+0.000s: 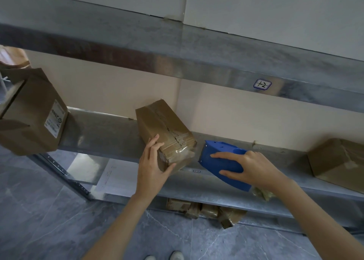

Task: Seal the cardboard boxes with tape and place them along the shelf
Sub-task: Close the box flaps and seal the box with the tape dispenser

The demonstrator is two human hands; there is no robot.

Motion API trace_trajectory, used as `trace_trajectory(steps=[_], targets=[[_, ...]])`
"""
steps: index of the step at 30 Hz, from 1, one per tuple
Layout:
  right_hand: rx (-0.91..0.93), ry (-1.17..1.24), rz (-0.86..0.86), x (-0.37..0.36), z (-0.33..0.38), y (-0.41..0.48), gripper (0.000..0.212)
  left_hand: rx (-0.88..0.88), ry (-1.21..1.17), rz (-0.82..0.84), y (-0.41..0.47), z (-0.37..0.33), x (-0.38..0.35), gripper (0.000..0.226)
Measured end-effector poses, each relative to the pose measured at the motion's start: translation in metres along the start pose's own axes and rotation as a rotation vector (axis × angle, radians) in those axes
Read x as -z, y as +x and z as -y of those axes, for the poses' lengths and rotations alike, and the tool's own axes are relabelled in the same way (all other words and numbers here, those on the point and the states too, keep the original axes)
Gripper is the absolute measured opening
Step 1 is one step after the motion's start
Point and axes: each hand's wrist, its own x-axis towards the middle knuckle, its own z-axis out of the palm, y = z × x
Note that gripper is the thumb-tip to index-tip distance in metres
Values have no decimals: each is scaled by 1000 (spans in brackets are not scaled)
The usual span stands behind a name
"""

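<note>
The left hand [151, 167] holds a taped box [163, 125] on the shelf [110, 133], the right hand [254, 167] holds the tape tool [218, 161]; boxes below [204, 210] wait, I think.

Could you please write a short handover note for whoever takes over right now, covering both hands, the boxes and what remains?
Left hand: grips the near end of the middle box, which lies on the shelf, its end past the front edge.
Right hand: holds the blue tape dispenser, just right of that box.
Other boxes: labelled box at the shelf's left, plain box at its right, several small boxes low down under the shelves.
Done: tape runs along the middle box's top seam and over its near end.
Left: probably smooth the wrinkled end tape, then push the box back in line.
</note>
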Motion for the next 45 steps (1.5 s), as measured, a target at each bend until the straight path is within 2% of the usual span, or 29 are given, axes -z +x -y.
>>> trace_trajectory(steps=[5,13,22,30,36,45], targets=[[104,61,36,2,13,2,50,-36,-44,113,5,26,37,79],[275,181,88,-1,48,36,53,-21,61,239,29,53,96,84],[275,244,114,-6,41,58,50,-18,1,159,27,50,87,84],[313,281,99,1,29,55,50,-38,5,169,29,55,87,81],[291,232,38,12,13,43,51,-19,0,173,29,53,86,80],[230,167,68,-1,15,55,50,-8,9,168,28,57,84,82]])
